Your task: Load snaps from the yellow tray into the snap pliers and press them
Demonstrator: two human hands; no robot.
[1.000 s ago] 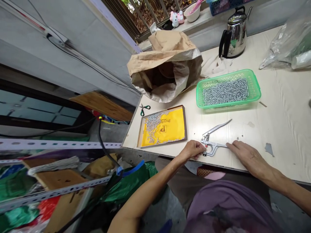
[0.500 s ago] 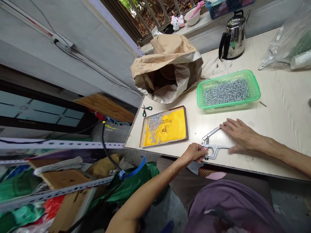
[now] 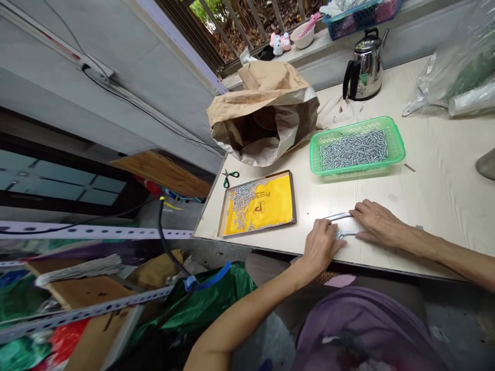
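A silver pair of hand pliers (image 3: 342, 215) lies on the tabletop near the front edge, its two long handles pointing right. My left hand (image 3: 320, 243) is wrapped over the head of the pliers and hides the jaws and whatever is in them. At the other end, my right hand (image 3: 381, 225) grips the handles, fingers on the upper one and thumb by the lower one. To the left of my left hand sits a shallow cardboard tray (image 3: 293, 198) lined with a yellow sheet (image 3: 276, 201), with small silver metal pins (image 3: 243, 203) heaped at its left side.
Behind my hands stands a green plastic basket (image 3: 315, 154) full of similar metal pieces (image 3: 353, 149). Green-handled scissors (image 3: 231, 178) lie beside the tray. An open paper sack (image 3: 266, 98), a steel kettle (image 3: 365, 69) and clear plastic bags (image 3: 456, 77) are farther back.
My left hand has moved from the lower jaw to cover the head of the pliers. The upper handle has come down closer to the lower one. The view has shifted slightly.
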